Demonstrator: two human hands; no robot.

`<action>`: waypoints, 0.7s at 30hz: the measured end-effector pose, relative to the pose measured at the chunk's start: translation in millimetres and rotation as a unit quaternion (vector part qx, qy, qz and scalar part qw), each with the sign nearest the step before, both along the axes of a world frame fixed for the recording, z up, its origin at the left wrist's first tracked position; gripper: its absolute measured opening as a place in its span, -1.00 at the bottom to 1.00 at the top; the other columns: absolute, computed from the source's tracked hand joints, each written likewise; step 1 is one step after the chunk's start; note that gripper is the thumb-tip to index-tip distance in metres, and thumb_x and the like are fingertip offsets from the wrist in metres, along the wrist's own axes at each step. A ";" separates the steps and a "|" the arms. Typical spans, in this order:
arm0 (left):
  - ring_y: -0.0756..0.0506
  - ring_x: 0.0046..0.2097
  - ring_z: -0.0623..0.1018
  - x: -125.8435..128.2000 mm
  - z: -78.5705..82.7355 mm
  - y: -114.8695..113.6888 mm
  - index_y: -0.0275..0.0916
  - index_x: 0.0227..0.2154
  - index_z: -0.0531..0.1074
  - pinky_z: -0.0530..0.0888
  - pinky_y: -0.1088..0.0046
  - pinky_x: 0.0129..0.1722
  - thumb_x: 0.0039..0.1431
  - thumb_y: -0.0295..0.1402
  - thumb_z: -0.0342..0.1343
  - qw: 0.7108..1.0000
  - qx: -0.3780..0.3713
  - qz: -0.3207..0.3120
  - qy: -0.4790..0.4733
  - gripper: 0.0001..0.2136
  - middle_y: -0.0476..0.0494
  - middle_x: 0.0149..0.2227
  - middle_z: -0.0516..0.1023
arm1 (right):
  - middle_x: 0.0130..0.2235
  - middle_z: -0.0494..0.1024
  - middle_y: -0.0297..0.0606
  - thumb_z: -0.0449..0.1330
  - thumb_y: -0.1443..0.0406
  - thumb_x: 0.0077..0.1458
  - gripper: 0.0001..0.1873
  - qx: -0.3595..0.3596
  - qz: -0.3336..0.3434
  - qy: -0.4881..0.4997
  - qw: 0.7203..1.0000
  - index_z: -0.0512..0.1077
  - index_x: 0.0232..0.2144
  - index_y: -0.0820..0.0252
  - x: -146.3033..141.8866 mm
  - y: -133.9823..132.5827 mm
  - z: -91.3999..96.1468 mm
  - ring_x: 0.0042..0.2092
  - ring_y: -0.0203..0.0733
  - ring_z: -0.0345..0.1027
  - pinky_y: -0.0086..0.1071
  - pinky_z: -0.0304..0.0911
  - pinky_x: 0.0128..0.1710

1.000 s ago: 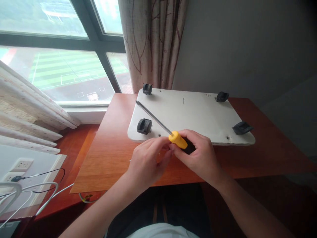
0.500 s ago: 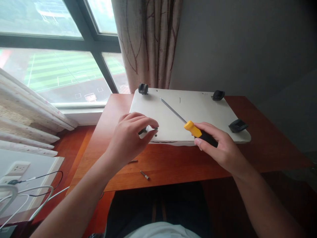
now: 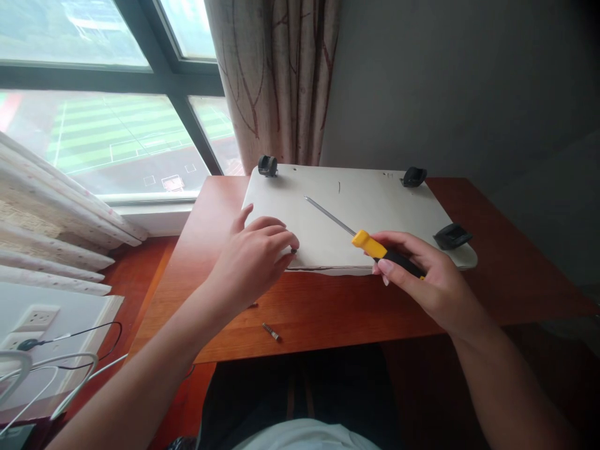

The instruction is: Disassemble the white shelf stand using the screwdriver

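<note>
White panel (image 3: 360,219) at twelve o'clock on a wooden table (image 3: 337,306) bears black casters (image 3: 452,237) at its ten, two and four. Left hand (image 3: 255,250) pinches a small dark part (image 3: 294,250) at its eight; right hand (image 3: 429,272) grasps a yellow-and-black screwdriver (image 3: 370,245). Screws (image 3: 271,332) lying loose at seven suggest unfinished work.

Board (image 3: 356,215): near-left corner hidden behind left hand (image 3: 255,256). Dark bit (image 3: 294,250) in its pinch: too small to ID. Screw (image 3: 254,305) in front of board: partly behind that hand. Window (image 3: 162,81) left of board: cut off by picture edge.
</note>
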State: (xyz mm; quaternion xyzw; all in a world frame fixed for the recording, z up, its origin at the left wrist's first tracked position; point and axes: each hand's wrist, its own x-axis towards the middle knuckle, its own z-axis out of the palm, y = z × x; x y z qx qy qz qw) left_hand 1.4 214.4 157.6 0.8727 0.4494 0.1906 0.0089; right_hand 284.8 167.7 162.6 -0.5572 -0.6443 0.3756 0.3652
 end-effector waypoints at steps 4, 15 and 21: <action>-0.22 0.07 0.50 -1.0 -1.9 0.0 -0.15 -0.33 0.53 -0.03 -0.20 0.33 0.20 -0.40 0.13 1.000 -0.003 -0.013 0.011 -0.92 -0.06 -0.14 0.63 | -0.17 0.57 -0.21 0.22 0.12 0.16 -0.55 0.012 0.012 -0.012 1.000 0.43 0.08 0.09 4.1 -0.4 3.8 -0.23 -0.21 0.48 -0.33 0.47 -0.20; -0.26 0.18 0.44 -26.3 -5.3 -10.3 -0.14 -0.04 0.50 0.41 0.08 0.17 0.19 -0.33 0.22 0.979 0.005 0.001 -0.204 -0.73 -0.21 0.18 0.43 | -0.07 0.56 -0.18 0.30 0.20 0.06 -0.71 0.112 0.009 0.106 0.988 0.49 -0.12 0.05 15.3 8.9 41.6 -0.26 -0.15 0.52 -0.38 0.43 -0.45; -0.24 0.10 0.53 -48.3 -42.2 1.9 -0.12 -0.06 0.54 0.51 0.18 0.06 0.24 -0.26 0.19 0.865 -0.079 0.068 -0.491 -0.77 -0.18 0.03 0.57 | -0.29 0.61 -0.33 0.33 0.19 0.06 -0.79 0.238 -0.028 0.108 0.965 0.46 -0.23 -0.01 -14.5 30.4 76.9 -0.49 -0.25 0.43 -0.41 0.21 -0.70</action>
